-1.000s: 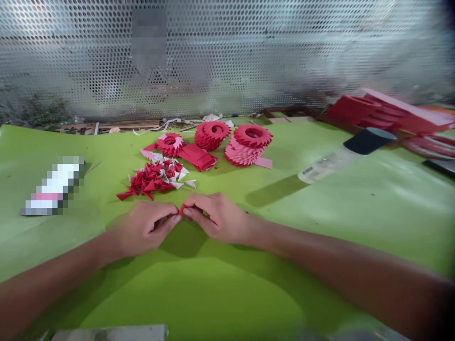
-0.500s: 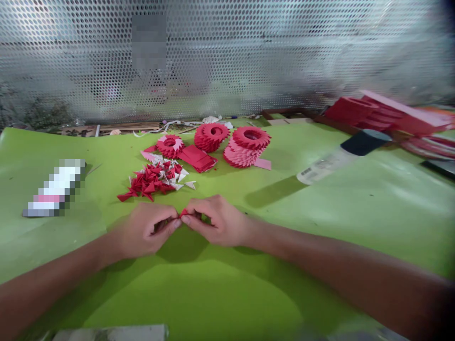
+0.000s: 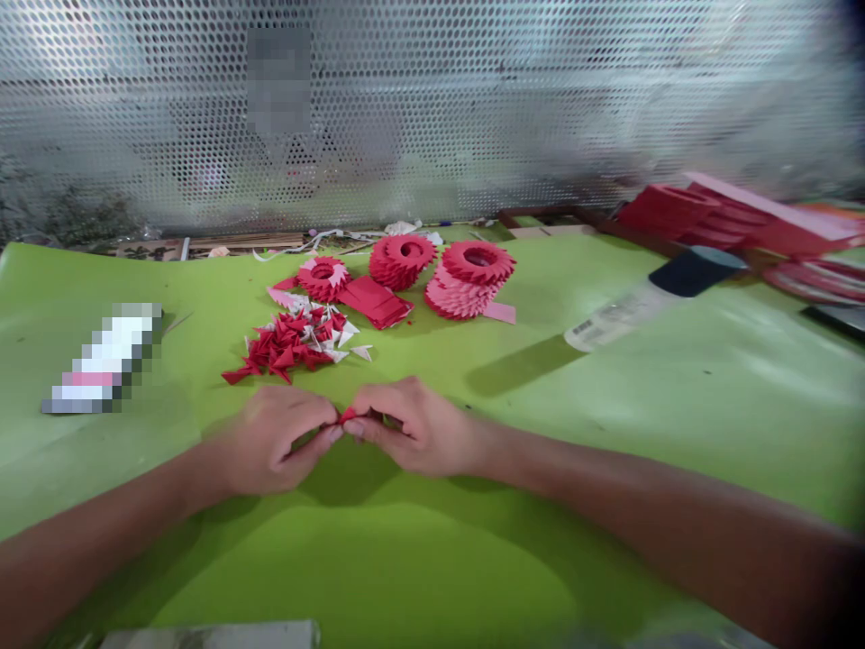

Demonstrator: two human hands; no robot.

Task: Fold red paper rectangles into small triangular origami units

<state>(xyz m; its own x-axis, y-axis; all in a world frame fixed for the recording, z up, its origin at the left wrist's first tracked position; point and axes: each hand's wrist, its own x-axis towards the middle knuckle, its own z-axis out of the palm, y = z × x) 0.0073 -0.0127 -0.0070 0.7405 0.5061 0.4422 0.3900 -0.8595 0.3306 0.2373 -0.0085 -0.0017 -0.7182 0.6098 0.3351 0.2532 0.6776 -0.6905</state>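
A small red folded paper piece (image 3: 347, 415) is pinched between the fingertips of both hands, which nearly touch. My left hand (image 3: 280, 440) is closed on its left side; my right hand (image 3: 415, 428) grips it from the right, thumb below and fingers above. Most of the piece is covered by fingertips. Just beyond the hands lies a heap of red and white folded paper triangles (image 3: 287, 347). Behind the heap are a stack of red paper slips (image 3: 378, 302), a small red-and-pink paper ring (image 3: 323, 278), a red ring stack (image 3: 400, 261) and a pink-and-red ring stack (image 3: 466, 284).
A clear bottle with a black cap (image 3: 652, 297) lies on the green table cover (image 3: 432, 568) to the right. A blurred-out flat object (image 3: 104, 361) is at left. Red and pink paper bundles (image 3: 730, 216) sit at far right, before a perforated metal screen (image 3: 432, 108).
Both hands have dipped slightly toward me, still pinching the red paper piece. Things on the table have stayed where they were.
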